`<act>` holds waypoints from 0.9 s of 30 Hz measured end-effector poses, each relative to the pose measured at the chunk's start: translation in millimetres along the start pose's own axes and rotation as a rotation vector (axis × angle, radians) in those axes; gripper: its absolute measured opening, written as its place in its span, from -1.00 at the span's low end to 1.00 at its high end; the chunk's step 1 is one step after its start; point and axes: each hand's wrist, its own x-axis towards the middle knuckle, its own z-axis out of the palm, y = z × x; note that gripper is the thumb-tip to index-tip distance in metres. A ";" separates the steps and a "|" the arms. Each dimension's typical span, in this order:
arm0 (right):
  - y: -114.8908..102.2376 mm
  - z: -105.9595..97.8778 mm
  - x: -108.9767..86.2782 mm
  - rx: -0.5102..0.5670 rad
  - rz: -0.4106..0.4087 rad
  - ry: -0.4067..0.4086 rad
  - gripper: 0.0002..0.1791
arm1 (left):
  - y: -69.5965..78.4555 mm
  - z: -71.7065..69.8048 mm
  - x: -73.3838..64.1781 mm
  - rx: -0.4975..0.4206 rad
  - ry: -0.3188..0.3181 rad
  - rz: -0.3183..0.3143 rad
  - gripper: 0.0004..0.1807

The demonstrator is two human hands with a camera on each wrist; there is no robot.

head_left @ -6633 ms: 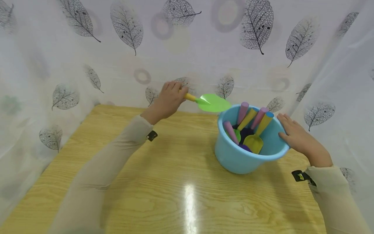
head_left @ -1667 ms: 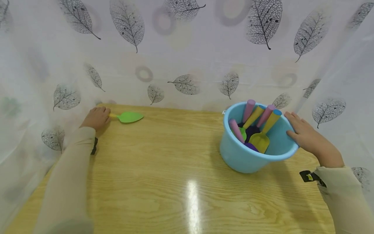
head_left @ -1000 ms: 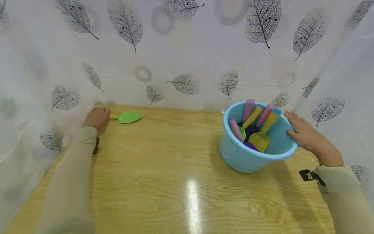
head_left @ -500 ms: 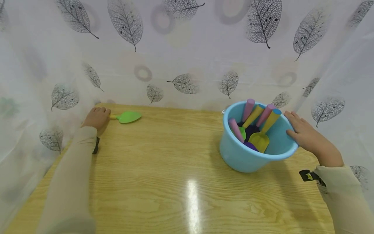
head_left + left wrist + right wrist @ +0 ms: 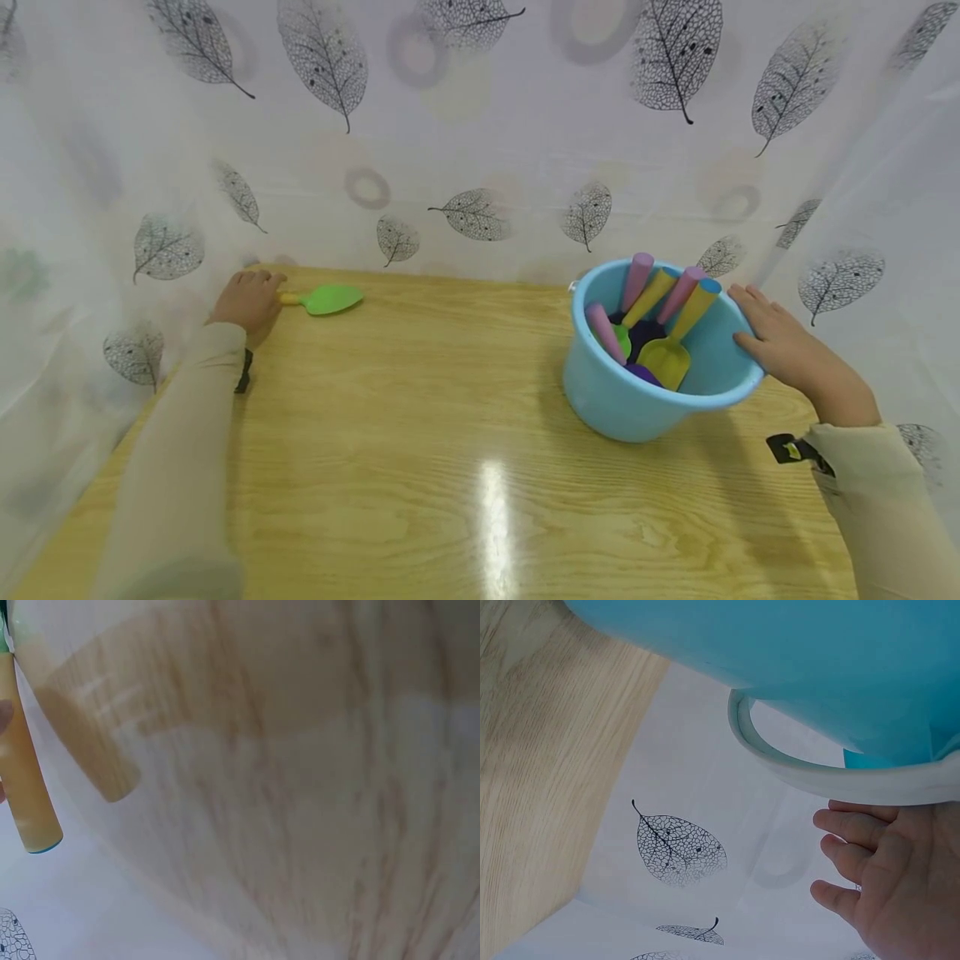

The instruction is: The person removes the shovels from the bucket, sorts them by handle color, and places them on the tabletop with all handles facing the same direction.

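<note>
In the head view my left hand (image 5: 245,302) is at the far left corner of the table, beside a toy trowel (image 5: 332,299) with a green blade and yellow handle. Its fingers look loosened and raised over the handle. The left wrist view has the yellow handle (image 5: 28,772) with its end bare; only fingertips show, at the frame's edge. My right hand (image 5: 795,350) rests with extended fingers against the right rim of a light blue bucket (image 5: 622,408). In the right wrist view those fingers (image 5: 847,859) lie beside the bucket's white carrying handle (image 5: 832,778).
Several toy tools stand in the bucket, among them a yellow scoop (image 5: 663,360) and ones with pink handles (image 5: 637,279). The wooden table (image 5: 390,433) meets a leaf-printed curtain (image 5: 465,125) behind and at both sides.
The left hand carried the trowel from beside the bucket to the table's far left corner, where it lies. In the last half second its fingers lifted slightly off the handle. The right hand stays put.
</note>
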 end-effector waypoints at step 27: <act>-5.3 -17.2 7.1 -0.183 0.023 -0.109 -0.29 | 40.7 -30.1 29.8 0.014 0.160 0.139 -0.50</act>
